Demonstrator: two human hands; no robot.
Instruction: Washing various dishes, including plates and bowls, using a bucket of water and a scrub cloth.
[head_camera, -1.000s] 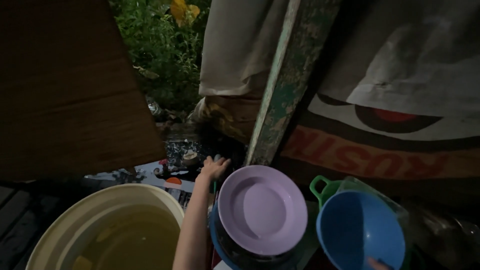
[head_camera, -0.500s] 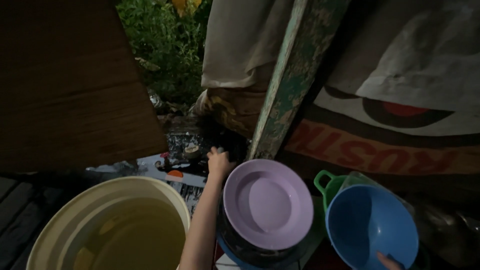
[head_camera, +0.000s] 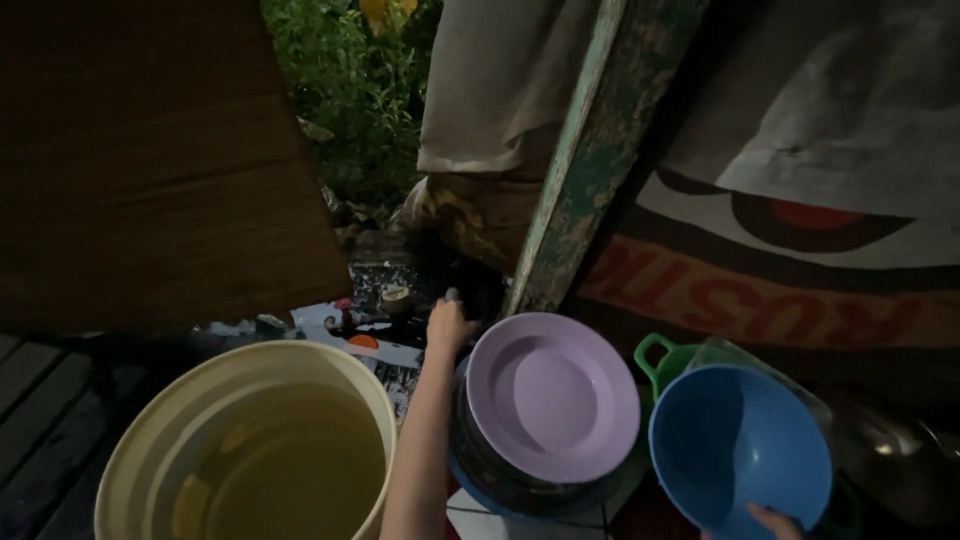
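Cream bucket (head_camera: 250, 440) holds yellowish water at my left; lilac plate (head_camera: 552, 395) lies upturned on the dark stacked basin. My right hand (head_camera: 775, 520) grips the blue bowl's (head_camera: 740, 450) near rim (mostly cropped). My left hand (head_camera: 447, 322) reaches past the plate, fingers curled round something small, unclear what; no washing visible yet.

Single head-worn camera, looking steeply down and forward from the person's own standpoint, close over a cream bucket (head_camera: 250, 450), lilac plate (head_camera: 552, 395) and blue bowl (head_camera: 740, 460) at the lower edge, farther greenery (head_camera: 345, 90) and a painted post (head_camera: 580, 160) above, no second view.
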